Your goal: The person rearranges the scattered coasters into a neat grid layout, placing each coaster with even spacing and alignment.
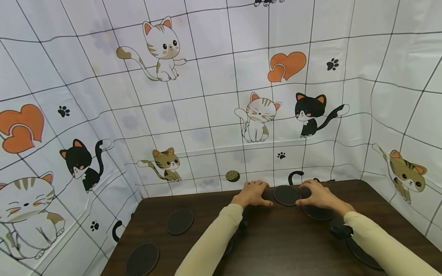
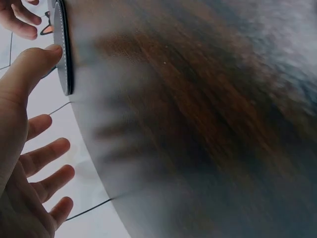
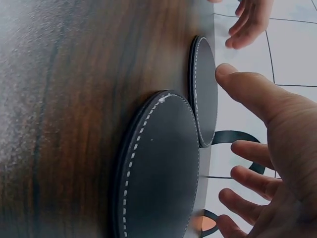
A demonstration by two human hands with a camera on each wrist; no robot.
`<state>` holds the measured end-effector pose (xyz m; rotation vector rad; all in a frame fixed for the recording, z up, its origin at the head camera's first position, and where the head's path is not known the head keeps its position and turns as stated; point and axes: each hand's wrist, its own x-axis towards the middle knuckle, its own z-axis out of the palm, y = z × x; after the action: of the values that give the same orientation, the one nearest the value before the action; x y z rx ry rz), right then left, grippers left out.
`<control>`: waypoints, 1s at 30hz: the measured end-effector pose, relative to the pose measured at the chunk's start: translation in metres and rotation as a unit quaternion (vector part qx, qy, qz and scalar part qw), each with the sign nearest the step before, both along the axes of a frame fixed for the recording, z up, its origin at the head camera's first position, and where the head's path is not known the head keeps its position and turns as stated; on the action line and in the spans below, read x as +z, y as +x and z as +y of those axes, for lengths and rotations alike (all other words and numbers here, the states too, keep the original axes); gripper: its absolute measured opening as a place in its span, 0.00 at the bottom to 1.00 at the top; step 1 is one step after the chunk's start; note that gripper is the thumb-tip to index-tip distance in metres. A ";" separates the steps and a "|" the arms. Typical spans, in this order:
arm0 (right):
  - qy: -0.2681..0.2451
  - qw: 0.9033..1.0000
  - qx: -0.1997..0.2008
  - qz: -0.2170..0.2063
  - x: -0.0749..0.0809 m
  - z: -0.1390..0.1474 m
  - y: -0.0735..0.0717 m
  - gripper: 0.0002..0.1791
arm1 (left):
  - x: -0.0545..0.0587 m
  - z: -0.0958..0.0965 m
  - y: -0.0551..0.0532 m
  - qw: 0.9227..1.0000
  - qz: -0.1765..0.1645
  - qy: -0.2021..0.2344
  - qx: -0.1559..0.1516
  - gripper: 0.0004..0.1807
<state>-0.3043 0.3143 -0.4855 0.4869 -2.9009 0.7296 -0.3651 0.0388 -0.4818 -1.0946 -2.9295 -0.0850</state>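
Observation:
A round black coaster (image 1: 287,195) with pale stitching lies at the back edge of the dark wooden table, between my two hands. On its left, my left hand (image 1: 253,194) has its fingers spread and bent a little, thumb toward the coaster. My right hand (image 1: 319,196) is on the other side, its thumb (image 3: 237,82) right by the coaster's rim and its fingers loosely spread. Below the right hand sits a second black coaster (image 3: 158,168), whose edge meets the first one in the right wrist view. Neither hand grips anything.
Two more coasters, one farther back (image 1: 180,221) and one nearer (image 1: 142,259), lie on the table's left side. Another coaster (image 1: 360,253) is partly hidden by the right forearm, and one more by the left forearm. A cat-print sheet (image 1: 207,115) hangs behind the table (image 1: 283,245).

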 end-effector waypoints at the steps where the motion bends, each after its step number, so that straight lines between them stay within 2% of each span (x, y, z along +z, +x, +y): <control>1: 0.002 1.000 0.003 -0.001 0.000 0.000 -0.001 0.37 | -0.001 0.001 0.000 1.000 0.000 -0.002 0.001 0.42; 5: 0.005 1.000 0.008 -0.005 0.002 -0.002 -0.004 0.38 | -0.004 0.005 -0.003 1.000 0.005 -0.002 0.009 0.42; 11: 0.010 1.000 -0.006 -0.006 0.002 0.001 -0.007 0.39 | -0.003 0.013 -0.005 1.000 0.001 0.002 0.006 0.41; 22: 0.009 0.999 -0.031 -0.040 -0.014 0.005 -0.007 0.43 | -0.007 0.026 0.002 1.000 0.006 0.004 -0.002 0.42; 30: 0.014 0.999 -0.028 -0.035 -0.015 0.003 -0.009 0.44 | -0.008 0.029 0.003 0.999 0.013 -0.029 0.022 0.38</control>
<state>-0.3136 0.3178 -0.5006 0.3885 -2.9813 0.7125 -0.3619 0.0678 -0.4900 -1.0283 -2.9496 0.0149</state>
